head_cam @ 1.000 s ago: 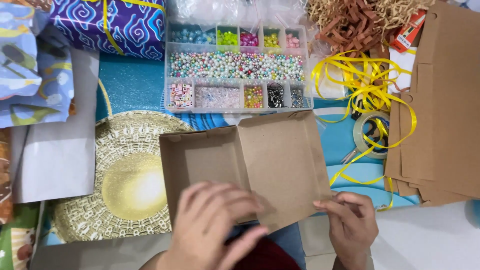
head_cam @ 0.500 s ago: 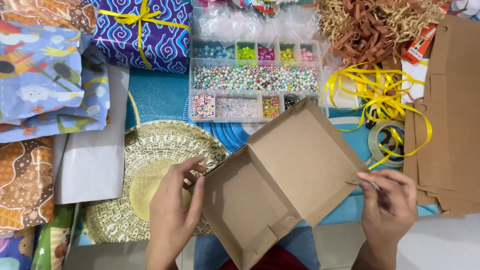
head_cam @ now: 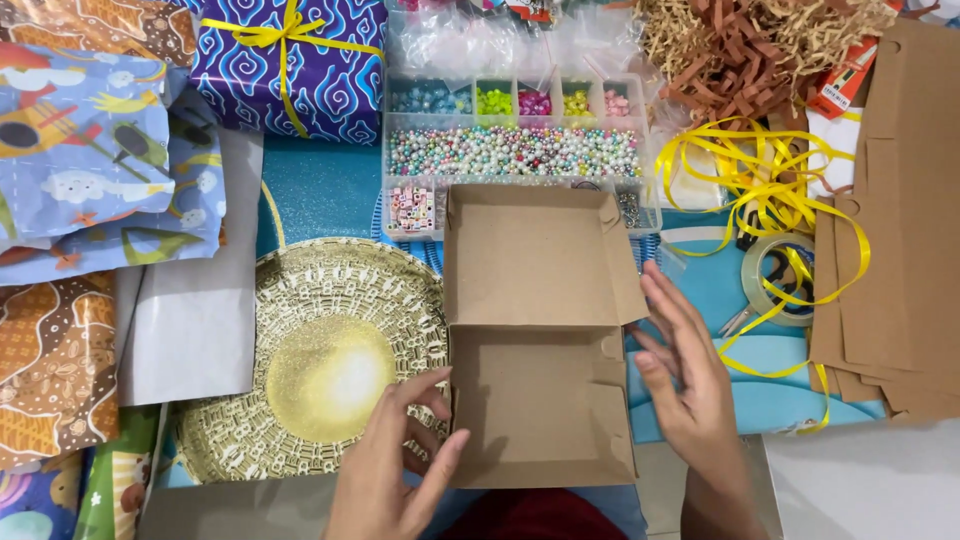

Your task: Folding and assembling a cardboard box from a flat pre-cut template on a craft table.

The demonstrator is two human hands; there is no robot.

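Cardboard box, brown, lies open and flat at centre, lid half away from the person, tray half toward them. All positions below are relative to it.

- Left hand: at the box's near-left corner, fingers spread, fingertips against or just beside the tray's left wall. Grip wide, holds nothing.
- Right hand: just off the box's right edge, palm turned toward it, fingers straight and loosely together. Contact with the wall: cannot tell. Grip wide, nothing in it.
- Gold round plate: directly left of the box, its right rim tucked under the box edge.
- Clear bead organiser: just beyond the box, far side; the lid half overlaps its near row of compartments.
- Purple wrapped gift with yellow ribbon: beyond the box, far left.
- Patterned wrapping paper sheets: well to the left, past the plate.
- White sheet: left, between the plate and the wrapping paper.
- Loose yellow ribbon: right and beyond the box, tangled.
- Clear tape roll: right of the box, under ribbon strands.
- Flat brown cardboard blanks: far right, stacked.
- Shredded paper filler: far right corner beyond the box.
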